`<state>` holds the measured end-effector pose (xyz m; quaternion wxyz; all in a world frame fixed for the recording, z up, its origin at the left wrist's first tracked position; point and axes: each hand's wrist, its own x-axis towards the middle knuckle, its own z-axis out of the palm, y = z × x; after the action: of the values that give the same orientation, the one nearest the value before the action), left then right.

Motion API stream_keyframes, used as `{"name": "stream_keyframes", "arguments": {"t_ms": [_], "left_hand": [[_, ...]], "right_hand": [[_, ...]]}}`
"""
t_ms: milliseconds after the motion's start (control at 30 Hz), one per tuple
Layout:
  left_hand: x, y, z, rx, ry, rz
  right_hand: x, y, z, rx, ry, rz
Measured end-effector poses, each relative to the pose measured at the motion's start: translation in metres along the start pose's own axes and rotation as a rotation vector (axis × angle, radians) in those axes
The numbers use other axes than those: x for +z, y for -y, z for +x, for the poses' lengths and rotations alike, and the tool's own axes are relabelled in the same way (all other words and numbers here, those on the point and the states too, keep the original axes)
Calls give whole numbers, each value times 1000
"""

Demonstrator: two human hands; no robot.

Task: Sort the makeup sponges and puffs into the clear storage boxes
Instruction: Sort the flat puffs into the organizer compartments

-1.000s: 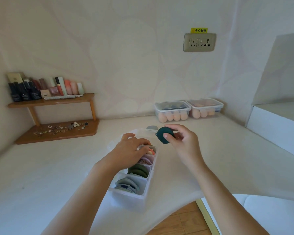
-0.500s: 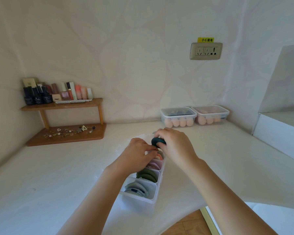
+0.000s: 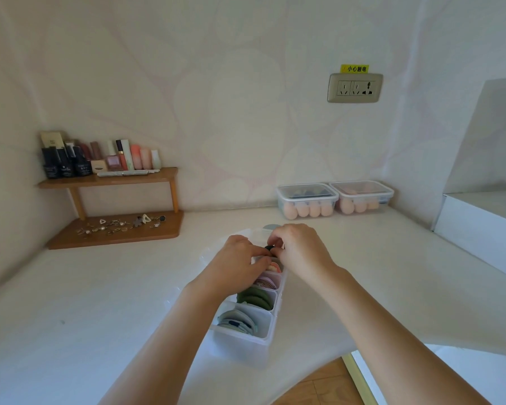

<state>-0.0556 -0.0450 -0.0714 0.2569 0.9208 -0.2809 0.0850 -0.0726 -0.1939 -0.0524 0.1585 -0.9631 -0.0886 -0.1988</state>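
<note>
A puff (image 3: 269,249), pinched by the right hand (image 3: 301,252), is being slotted into the box's (image 3: 246,346) far cell and needs pressing home; the left hand's (image 3: 240,260) hold cannot be told.

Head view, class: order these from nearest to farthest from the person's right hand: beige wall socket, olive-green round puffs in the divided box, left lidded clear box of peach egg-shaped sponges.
1. Olive-green round puffs, just this side of the right hand.
2. Left lidded clear box, by the back wall.
3. Beige wall socket, high up.
</note>
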Motion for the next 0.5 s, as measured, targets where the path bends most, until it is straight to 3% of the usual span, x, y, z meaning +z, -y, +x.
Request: {"name": "stream_keyframes", "arguments": {"t_ms": [133, 300, 500], "left_hand": [[3, 2, 1, -5, 26, 24], [6, 7, 3, 35, 24, 49], [1, -1, 0, -42, 17, -2]], "right_hand": [[-10, 2, 11, -3, 147, -85], [-12, 7, 15, -43, 200, -137], [-19, -11, 18, -16, 386, 123]]}}
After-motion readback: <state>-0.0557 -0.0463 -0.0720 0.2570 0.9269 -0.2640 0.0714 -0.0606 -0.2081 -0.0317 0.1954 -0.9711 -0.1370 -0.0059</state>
